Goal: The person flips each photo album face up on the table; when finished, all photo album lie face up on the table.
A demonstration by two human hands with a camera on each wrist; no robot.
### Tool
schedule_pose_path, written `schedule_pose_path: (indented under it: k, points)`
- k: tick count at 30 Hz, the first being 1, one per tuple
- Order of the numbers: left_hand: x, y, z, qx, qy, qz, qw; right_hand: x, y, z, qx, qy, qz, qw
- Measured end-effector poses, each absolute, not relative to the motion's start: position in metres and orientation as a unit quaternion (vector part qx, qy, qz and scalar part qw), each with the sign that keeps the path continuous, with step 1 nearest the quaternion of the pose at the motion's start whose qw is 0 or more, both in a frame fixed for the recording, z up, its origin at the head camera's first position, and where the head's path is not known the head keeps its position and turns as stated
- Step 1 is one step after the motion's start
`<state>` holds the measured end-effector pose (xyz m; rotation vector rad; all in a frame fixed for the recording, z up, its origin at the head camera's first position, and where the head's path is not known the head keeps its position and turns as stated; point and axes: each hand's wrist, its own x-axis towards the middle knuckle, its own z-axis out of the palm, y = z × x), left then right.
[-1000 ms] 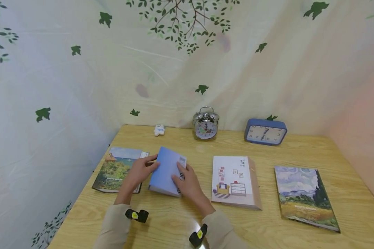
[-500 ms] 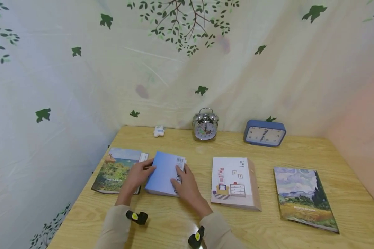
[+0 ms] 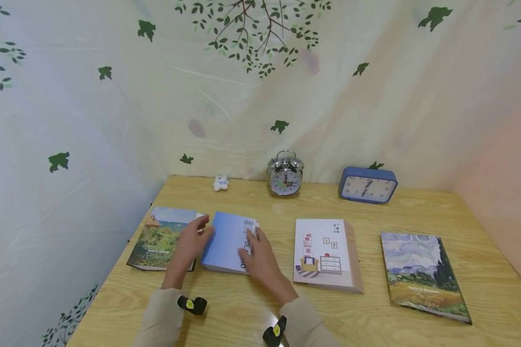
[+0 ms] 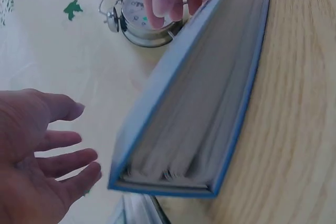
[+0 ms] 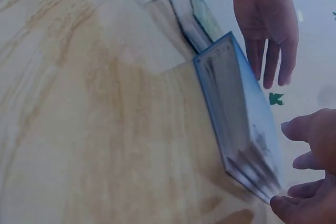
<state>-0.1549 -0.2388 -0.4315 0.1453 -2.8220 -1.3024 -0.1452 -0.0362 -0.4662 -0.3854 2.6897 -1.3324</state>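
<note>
A thick blue photo album (image 3: 227, 243) with black lettering and a barcode lies flat on the table in the head view. Its page edges face the left wrist camera, where the album (image 4: 194, 98) stands large. My left hand (image 3: 190, 245) is just off its left edge, fingers relaxed; the left wrist view shows a gap between this hand (image 4: 39, 156) and the spine. At the right edge is my right hand (image 3: 264, 258), thumb above the cover and fingers beside the edge. In the right wrist view, a fingertip of that hand (image 5: 315, 182) is at the album's corner.
Left of it lies a landscape-painting album (image 3: 158, 241), partly behind my left hand. A white illustrated album (image 3: 319, 255) and another painting album (image 3: 423, 274) lie to the right. Behind stand a bear figurine (image 3: 220, 183), a silver alarm clock (image 3: 285, 179) and a blue clock (image 3: 368, 185).
The blue album was tilted and turned a second ago, then came down flat and straighter, slightly leftward. My left hand has since let go of its left edge; the right hand stays at the right edge.
</note>
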Motion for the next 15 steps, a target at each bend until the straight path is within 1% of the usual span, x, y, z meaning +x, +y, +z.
schedule_pose_path:
  k: [4,6,9,15]
  points:
    - [-0.155,-0.228,-0.422,0.044,-0.905,-0.416,0.083,-0.147,-0.027,-0.457,-0.122,0.888,-0.442,0.035]
    - [-0.155,-0.22,-0.417,0.041,-0.903,-0.414,0.103,-0.148,-0.021,-0.452,-0.119,0.89,-0.439,0.021]
    - [-0.154,-0.208,-0.413,0.032,-0.899,-0.422,0.115,-0.152,-0.01,-0.445,-0.112,0.895,-0.432,0.005]
    - [-0.154,-0.18,-0.418,-0.001,-0.882,-0.458,0.107,-0.156,0.023,-0.434,-0.097,0.891,-0.443,-0.021]
